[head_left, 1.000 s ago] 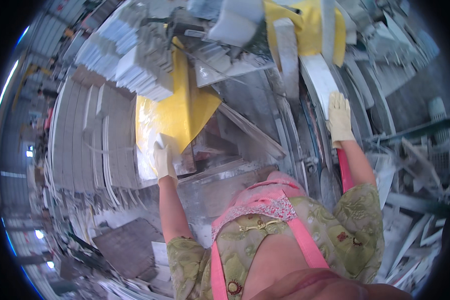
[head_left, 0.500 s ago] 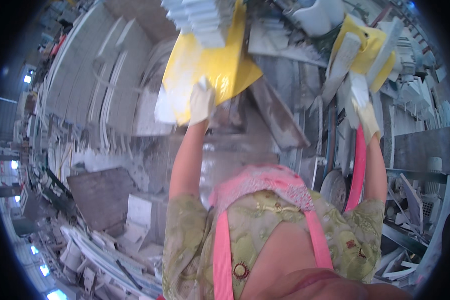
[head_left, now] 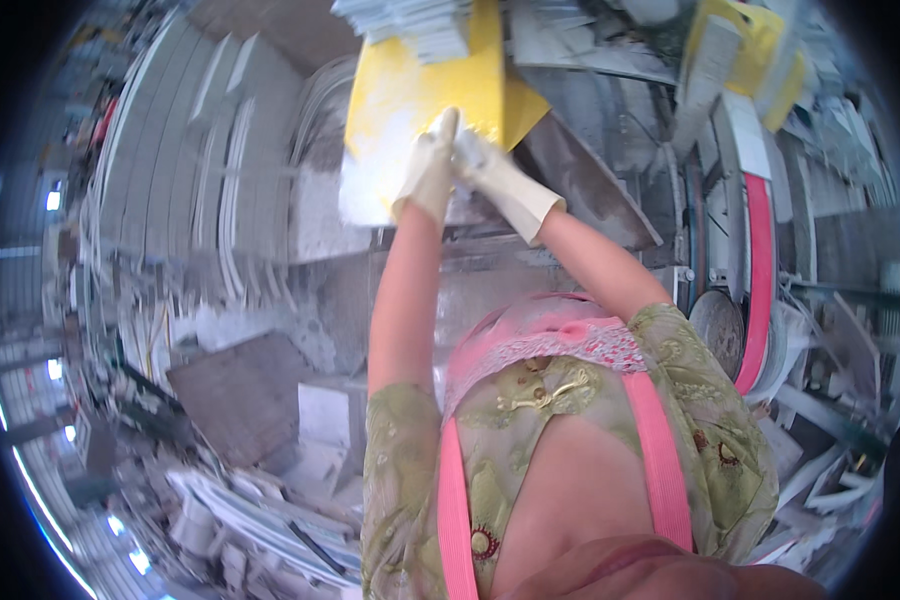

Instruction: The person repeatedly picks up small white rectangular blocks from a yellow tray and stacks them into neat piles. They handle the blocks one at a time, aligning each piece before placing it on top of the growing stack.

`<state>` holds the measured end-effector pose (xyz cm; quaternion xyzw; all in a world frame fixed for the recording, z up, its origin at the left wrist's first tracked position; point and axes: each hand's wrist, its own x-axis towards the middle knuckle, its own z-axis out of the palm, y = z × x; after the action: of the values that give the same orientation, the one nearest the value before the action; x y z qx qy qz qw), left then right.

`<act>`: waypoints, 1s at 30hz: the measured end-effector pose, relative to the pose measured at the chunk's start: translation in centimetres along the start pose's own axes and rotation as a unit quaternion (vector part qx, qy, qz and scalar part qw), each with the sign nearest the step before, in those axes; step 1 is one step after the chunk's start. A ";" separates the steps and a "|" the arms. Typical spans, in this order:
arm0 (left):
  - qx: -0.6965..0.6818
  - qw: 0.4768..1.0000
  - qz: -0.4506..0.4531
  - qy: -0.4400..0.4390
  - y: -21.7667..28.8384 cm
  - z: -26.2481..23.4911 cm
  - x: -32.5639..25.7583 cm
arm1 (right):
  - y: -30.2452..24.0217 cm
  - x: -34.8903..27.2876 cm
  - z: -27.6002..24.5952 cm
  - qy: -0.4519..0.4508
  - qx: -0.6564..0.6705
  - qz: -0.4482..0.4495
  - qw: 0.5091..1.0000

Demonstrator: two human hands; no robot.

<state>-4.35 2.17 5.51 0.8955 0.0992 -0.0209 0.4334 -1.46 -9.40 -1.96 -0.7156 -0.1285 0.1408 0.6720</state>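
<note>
Both my hands wear cream rubber gloves and meet over a yellow sheet (head_left: 395,85) dusted with white powder. My left hand (head_left: 428,178) is closed, its fingertips at the sheet's near part. Reaching across from the right, my right hand (head_left: 508,188) has its fingers bent against the left hand's fingers. Whatever small piece lies between them is blurred and mostly covered by the gloves. Just beyond, a stack of thin pale pieces (head_left: 425,38) rests on the yellow sheet.
A machine with an upright pink belt (head_left: 758,265) and a round wheel (head_left: 717,330) stands at my right. Stacked grey slabs (head_left: 150,160) line the left. A brown board (head_left: 610,180) slants beside the sheet. Another yellow sheet (head_left: 755,65) hangs at the far right.
My right hand has swung left from beside the pink belt to meet my left hand. The view has shifted, so the belt machine now appears farther right and more uncovered.
</note>
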 end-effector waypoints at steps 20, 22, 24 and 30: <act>-0.081 0.976 -0.173 0.102 1.0 3.1 0.9 | 6.4 -10.1 -45.4 0.450 -0.358 0.022 0.818; -0.123 0.960 -0.220 0.123 0.3 3.3 0.7 | 6.8 -9.7 -50.2 0.367 -0.501 0.053 0.782; -0.063 0.965 -0.225 0.120 -0.2 3.4 0.5 | 8.1 -8.6 -53.9 0.317 -0.476 0.024 0.820; 0.005 0.971 -0.155 0.181 -0.4 3.2 0.9 | 12.4 -1.2 -59.5 0.210 -0.720 0.174 0.639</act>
<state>-3.36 0.08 3.04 0.8604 0.3131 0.0741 0.3953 19.67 -65.74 -10.91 -0.9925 0.0819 -0.0362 -0.0832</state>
